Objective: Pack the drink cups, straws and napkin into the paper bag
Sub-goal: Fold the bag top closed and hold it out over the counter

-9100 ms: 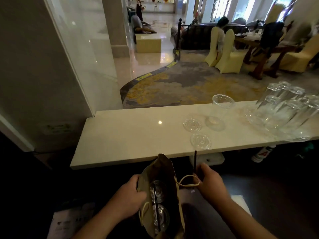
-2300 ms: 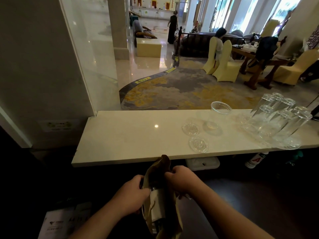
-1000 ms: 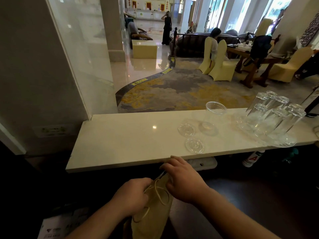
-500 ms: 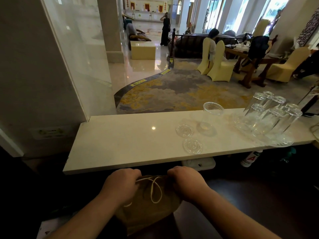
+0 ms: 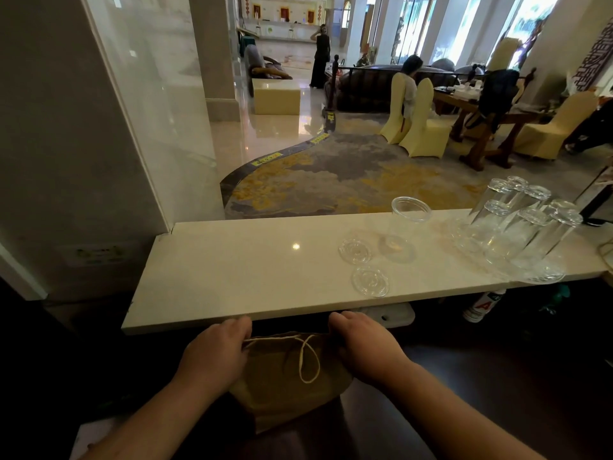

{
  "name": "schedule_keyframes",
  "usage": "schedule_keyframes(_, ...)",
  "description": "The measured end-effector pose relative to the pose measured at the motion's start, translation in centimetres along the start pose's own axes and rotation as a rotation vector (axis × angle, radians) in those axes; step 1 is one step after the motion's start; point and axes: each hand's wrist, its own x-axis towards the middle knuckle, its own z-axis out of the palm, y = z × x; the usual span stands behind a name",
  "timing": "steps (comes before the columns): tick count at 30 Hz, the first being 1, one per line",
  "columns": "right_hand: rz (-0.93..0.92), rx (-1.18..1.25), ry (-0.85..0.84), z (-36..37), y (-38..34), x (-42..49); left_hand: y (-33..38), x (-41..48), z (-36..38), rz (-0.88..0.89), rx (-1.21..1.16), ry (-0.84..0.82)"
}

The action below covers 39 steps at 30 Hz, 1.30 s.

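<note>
A brown paper bag with pale string handles sits below the front edge of the cream counter. Its top is folded shut, so whatever is inside is hidden. My left hand grips the bag's top left corner and my right hand grips its top right corner. On the counter a clear plastic cup stands upright, with two clear lids lying flat beside it.
Several upturned drinking glasses crowd the counter's right end. A glass pane and wall close off the left. A bottle lies under the counter at the right. Beyond is a lobby with chairs and people.
The bag, open with cups and a straw visible earlier, has been folded shut at the top and turned flat side up. Both hands now hold its top corners.
</note>
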Motion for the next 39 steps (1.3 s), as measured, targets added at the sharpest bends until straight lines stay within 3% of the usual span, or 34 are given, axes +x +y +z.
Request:
schedule_keyframes(25,-0.014,-0.140,-0.145,2.9,0.4,-0.8,-0.3,-0.4,1.2,-0.014,-0.045,-0.411)
schedule_keyframes(33,0.015,-0.202,-0.208,3.5,1.0,-0.2,-0.9,0.1,2.1,0.009,0.026,-0.391)
schedule_keyframes(39,0.045,-0.150,-0.147,3.4,1.2,-0.2,-1.3,-0.1,2.5,0.021,0.059,-0.271)
